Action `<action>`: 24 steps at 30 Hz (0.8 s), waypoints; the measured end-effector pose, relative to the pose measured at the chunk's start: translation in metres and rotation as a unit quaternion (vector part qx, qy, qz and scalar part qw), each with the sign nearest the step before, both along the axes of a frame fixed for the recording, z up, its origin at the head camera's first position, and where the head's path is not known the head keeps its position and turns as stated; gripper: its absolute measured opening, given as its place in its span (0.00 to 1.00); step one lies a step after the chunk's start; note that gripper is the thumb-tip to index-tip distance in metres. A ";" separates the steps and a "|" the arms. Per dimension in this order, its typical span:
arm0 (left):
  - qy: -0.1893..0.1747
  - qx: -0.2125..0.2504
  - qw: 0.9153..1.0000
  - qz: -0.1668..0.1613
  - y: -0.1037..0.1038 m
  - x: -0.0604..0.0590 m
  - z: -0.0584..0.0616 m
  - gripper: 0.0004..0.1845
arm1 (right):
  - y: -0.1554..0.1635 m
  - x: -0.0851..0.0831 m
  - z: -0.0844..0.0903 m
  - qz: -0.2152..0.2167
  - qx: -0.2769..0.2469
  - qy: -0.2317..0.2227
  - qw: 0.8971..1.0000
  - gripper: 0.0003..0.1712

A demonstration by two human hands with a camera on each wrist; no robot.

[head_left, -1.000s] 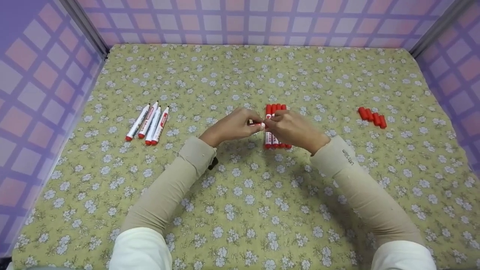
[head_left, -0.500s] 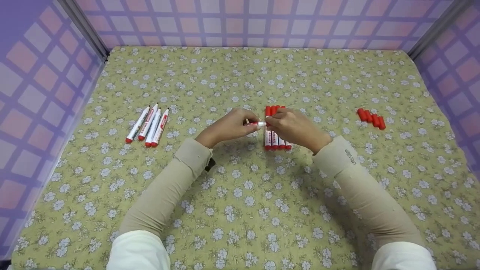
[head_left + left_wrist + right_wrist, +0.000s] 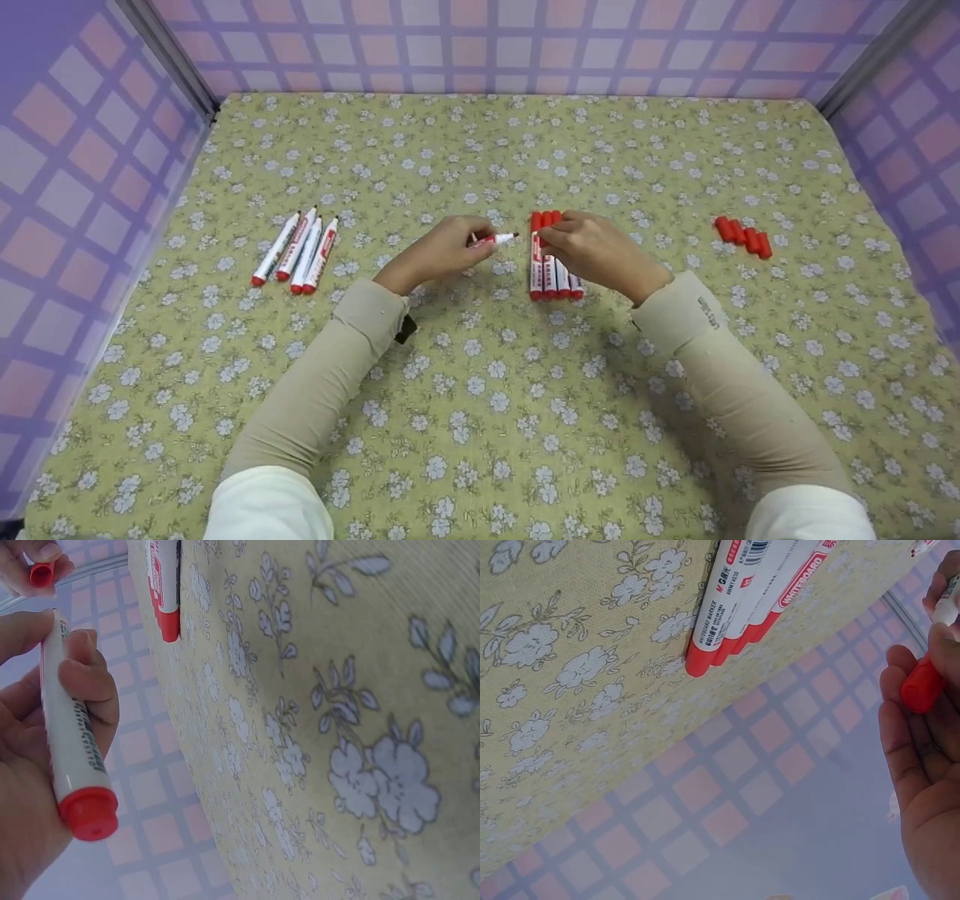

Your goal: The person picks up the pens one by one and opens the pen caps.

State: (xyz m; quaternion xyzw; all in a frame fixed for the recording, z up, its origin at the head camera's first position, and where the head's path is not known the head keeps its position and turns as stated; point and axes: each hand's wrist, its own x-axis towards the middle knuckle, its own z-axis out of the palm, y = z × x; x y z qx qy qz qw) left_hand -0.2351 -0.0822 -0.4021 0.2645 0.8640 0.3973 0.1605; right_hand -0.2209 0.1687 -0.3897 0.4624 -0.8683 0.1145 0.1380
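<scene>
- Gripping a white marker [image 3: 495, 239], the left hand [image 3: 439, 251] has its fingers [image 3: 90, 686] curled round the barrel; the uncapped tip points toward the right hand.
- In the left wrist view, the marker's red end plug [image 3: 88, 814] sticks out below the hand, and the printed barrel runs up between thumb and forefinger.
- The right hand [image 3: 592, 251] has its fingers curled over a small red cap [image 3: 922, 685], which is pinched at the fingertips; the cap is off the marker and held apart from its tip.
- In the head view the cap is hidden behind the right hand's fingers; the right wrist view shows it plainly.
- The two hands are near each other above the middle of the surface [image 3: 487, 420], with a short gap between the marker tip and the right hand.
- Just under the right hand lies a row of capped markers [image 3: 551, 259], side by side and touching, red caps pointing away from the person.
- Well to the left lie four uncapped markers [image 3: 296, 249], side by side, slightly slanted.
- Well to the right lies a cluster of loose red caps [image 3: 744, 236], touching one another.
- A flowered yellow-green cloth covers the surface; purple checked walls [image 3: 480, 45] enclose it on three sides.
</scene>
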 end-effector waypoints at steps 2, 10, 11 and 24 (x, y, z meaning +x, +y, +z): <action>-0.003 -0.001 1.000 0.009 -0.003 -0.001 0.000 0.15 | 0.001 0.000 0.000 -0.002 -0.002 -0.003 1.000 0.06; -0.010 0.001 0.999 0.042 -0.017 -0.003 0.000 0.17 | 0.004 0.002 0.001 -0.014 -0.002 0.003 1.000 0.08; -0.010 0.001 0.999 0.047 -0.019 -0.003 0.000 0.17 | 0.004 0.002 0.000 -0.014 -0.004 0.003 1.000 0.09; -0.004 -0.018 0.989 0.146 -0.045 -0.008 -0.005 0.18 | 0.009 0.003 0.000 -0.015 0.011 -0.017 1.000 0.09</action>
